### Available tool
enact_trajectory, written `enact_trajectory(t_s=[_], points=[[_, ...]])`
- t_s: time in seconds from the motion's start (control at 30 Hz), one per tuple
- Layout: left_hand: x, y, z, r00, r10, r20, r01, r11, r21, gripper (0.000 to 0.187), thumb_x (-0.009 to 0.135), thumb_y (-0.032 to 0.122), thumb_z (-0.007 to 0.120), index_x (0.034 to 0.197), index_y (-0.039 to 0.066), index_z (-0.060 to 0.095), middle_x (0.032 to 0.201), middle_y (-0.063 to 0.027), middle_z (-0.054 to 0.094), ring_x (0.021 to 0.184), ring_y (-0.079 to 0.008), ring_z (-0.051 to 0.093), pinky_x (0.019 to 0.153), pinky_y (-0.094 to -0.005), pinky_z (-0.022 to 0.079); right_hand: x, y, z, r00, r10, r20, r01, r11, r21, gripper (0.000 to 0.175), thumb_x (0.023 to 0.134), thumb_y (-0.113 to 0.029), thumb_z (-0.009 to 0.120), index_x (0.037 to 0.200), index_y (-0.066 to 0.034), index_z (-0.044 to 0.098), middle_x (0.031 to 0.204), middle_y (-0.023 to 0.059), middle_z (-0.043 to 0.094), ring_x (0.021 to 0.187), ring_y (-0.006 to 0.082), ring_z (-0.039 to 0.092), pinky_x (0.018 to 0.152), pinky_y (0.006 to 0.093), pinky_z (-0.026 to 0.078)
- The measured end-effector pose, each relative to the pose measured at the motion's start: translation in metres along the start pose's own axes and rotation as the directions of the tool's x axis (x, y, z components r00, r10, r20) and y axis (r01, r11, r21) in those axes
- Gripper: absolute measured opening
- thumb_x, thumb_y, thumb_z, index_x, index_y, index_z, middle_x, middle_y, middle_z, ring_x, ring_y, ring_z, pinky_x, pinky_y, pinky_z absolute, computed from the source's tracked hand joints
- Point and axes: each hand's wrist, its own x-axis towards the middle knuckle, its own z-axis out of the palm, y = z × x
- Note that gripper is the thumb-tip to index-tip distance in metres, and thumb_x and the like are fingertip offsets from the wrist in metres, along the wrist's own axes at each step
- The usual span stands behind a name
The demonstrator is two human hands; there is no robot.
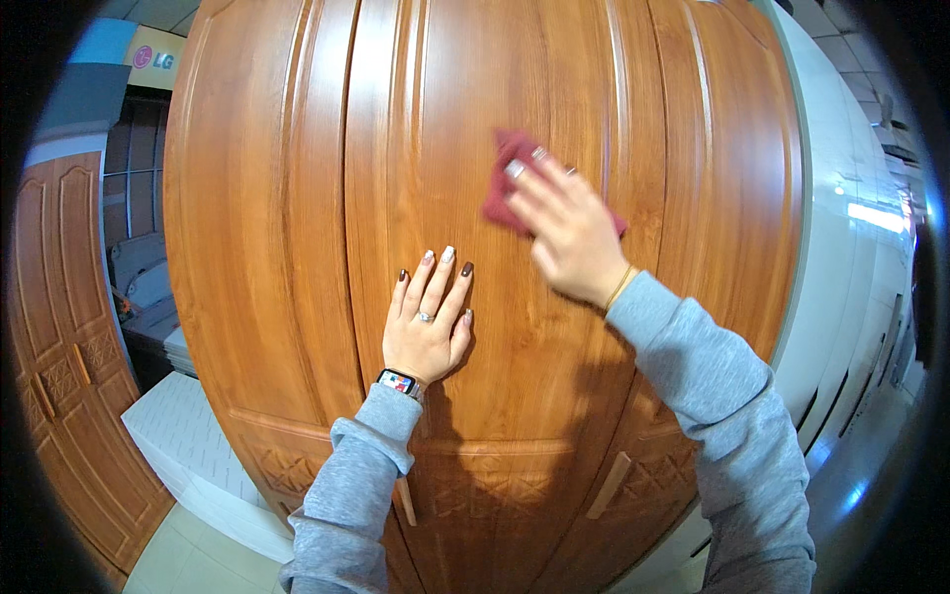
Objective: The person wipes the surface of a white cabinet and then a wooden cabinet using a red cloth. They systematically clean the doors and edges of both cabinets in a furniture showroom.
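A brown wooden wardrobe [482, 341] with raised panels fills the middle of the view. My left hand [427, 327] rests flat on its middle door, fingers apart and holding nothing; it wears a ring and a smartwatch [398, 382]. Higher and to the right, my right hand [571, 230] presses a dark red cloth [505, 200] against the same door. The hand and cloth are slightly blurred, and part of the cloth is hidden under the fingers.
Wooden handles [608, 486] stick out low on the doors. At the left stand a white box-like unit [200, 438] and another wooden wardrobe [74, 297]. A glossy white cabinet [831, 245] adjoins the right side. Pale floor tiles [200, 553] show at the lower left.
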Motion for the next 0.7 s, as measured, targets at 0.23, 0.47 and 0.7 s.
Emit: enact_trajectory(t_s=[0.23, 0.47, 0.7], points=[[-0.001, -0.001, -0.001, 0.998, 0.019, -0.052, -0.019, 1.0, -0.007, 0.045, 0.085, 0.028, 0.053, 0.128, 0.015, 0.051, 0.143, -0.0066, 0.038, 0.133, -0.0247, 0.032, 0.108, -0.0441, 0.026, 0.008, -0.01, 0.001, 0.941, -0.289, 0.175, 0.286, 0.957, 0.044, 0.047, 0.066, -0.012, 0.059, 0.113, -0.0041, 0.059, 0.138, 0.0117, 0.043, 0.132, 0.0325, 0.035, 0.1, 0.0489, 0.037], [0.003, 0.0, -0.006, 0.998, 0.0, -0.066, -0.003, 0.999, -0.042, 0.046, 0.083, 0.023, 0.054, 0.129, 0.017, 0.051, 0.142, -0.006, 0.039, 0.132, -0.0248, 0.034, 0.106, -0.0439, 0.03, 0.041, 0.065, -0.012, 0.969, 0.119, -0.215, -0.145, 0.984, -0.107, 0.039, 0.071, -0.005, 0.054, 0.11, -0.0018, 0.057, 0.128, 0.0137, 0.05, 0.122, 0.0358, 0.042, 0.103, 0.043, 0.035], [0.003, -0.001, -0.007, 0.994, 0.002, -0.11, -0.011, 0.997, -0.079, 0.044, 0.081, 0.022, 0.056, 0.125, 0.016, 0.053, 0.14, -0.0053, 0.041, 0.13, -0.0243, 0.036, 0.105, -0.044, 0.032, 0.014, 0.007, 0.0, 0.997, -0.073, 0.016, 0.074, 0.994, -0.083, 0.045, 0.068, -0.013, 0.059, 0.112, -0.0044, 0.059, 0.131, 0.013, 0.048, 0.125, 0.0349, 0.04, 0.1, 0.0466, 0.036]])
